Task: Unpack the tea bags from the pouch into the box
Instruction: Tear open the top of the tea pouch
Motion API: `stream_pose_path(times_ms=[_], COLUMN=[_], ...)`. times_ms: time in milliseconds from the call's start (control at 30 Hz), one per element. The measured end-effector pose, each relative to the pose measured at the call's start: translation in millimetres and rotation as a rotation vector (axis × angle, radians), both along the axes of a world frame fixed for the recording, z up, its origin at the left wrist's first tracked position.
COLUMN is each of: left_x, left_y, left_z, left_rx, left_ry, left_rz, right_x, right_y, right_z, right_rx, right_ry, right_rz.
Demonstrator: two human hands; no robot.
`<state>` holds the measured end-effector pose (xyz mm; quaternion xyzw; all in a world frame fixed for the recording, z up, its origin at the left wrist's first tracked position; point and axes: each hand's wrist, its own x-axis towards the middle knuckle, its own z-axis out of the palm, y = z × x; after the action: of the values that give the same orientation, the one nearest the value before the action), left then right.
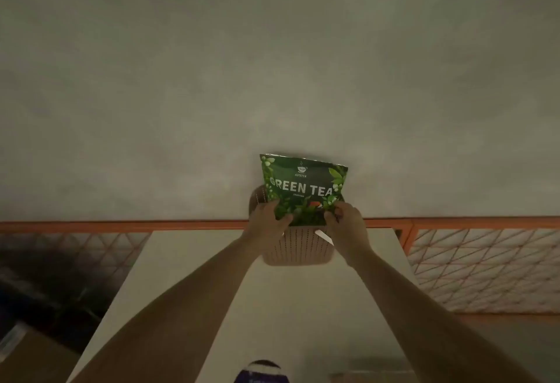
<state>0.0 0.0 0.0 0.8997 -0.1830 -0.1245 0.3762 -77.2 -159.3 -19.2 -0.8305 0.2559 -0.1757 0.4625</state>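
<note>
- Green tea pouch (pixel 304 190) held upright over the basket-style box (pixel 298 248), its lower edge at or just inside the box's rim; the box sits at the far end of the pale worktop (pixel 272 307).
- Left hand (pixel 268 220) pinches the pouch's lower left corner, thumb on the front face, fingers behind.
- Right hand (pixel 345 222) pinches the lower right corner the same way; both grips are closed on the film, not spread.
- Pouch looks like thin glossy foil-plastic: light, soft, crinkly, likely slippery, puffed with loose contents. Top seal looks intact, cannot tell for sure.
- Best hold, judging by this: pinch the flat sealed edges or corners, not the bulging middle, which would cave in and crush the tea bags.
- A small white strip (pixel 324 237) shows on the box's near wall below the right hand; cannot tell what it is.
- No tea bags visible in the box yet; unpacking looks barely started.
</note>
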Motion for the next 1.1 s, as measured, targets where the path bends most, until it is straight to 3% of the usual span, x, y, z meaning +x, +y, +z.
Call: stream_pose_path(times_ms=[500, 633, 767, 1100], left_x=[86, 100, 100, 77], left_y=[-30, -32, -38, -24], left_z=[-35, -31, -30, 27], left_rx=[-0.303, -0.375, -0.326, -0.542], left_ry=[0.106, 0.114, 0.061, -0.115], left_rz=[0.196, 0.209, 0.276, 0.286], right_x=[64, 75, 76, 54], right_y=[-43, -48, -48, -36], right_z=[-23, -31, -31, 33], right_rx=[0.095, 0.081, 0.049, 0.095], right_ry=[-0.101, -0.051, 0.064, -0.183], right_rz=[-0.009, -0.041, -0.126, -0.091])
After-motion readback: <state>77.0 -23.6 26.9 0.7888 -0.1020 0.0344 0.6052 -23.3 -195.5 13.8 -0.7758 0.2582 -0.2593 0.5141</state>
